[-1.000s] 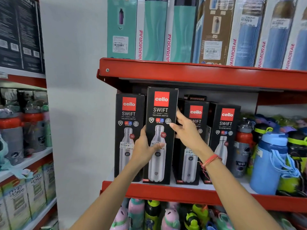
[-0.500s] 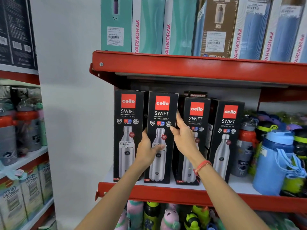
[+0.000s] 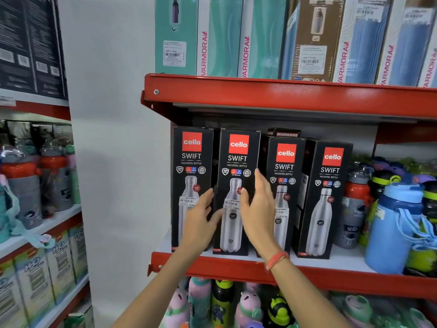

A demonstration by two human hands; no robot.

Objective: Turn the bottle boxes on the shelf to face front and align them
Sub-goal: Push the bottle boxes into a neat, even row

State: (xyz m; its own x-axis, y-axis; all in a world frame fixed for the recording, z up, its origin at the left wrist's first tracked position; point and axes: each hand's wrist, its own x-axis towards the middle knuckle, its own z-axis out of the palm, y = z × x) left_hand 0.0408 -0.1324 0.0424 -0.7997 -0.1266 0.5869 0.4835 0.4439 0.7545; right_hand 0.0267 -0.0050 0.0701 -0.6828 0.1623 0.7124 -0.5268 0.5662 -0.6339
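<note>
Four black bottle boxes (image 3: 237,185) stand upright, fronts forward, on the red shelf (image 3: 331,275). Left hand (image 3: 201,223) and right hand (image 3: 259,209), fingers spread, flank the second box from the left; contact appears light, grip uncertain.

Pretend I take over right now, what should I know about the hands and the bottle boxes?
Left hand: open, fingers at the left edge of the second cello box.
Right hand: open, flat against that box's right edge.
Four cello boxes stand upright on the red shelf, all with the logo facing out.
First cello box and the second look level. The third cello box and fourth cello box sit turned a little, their left sides showing.
Left to do: probably square those two up.
</note>
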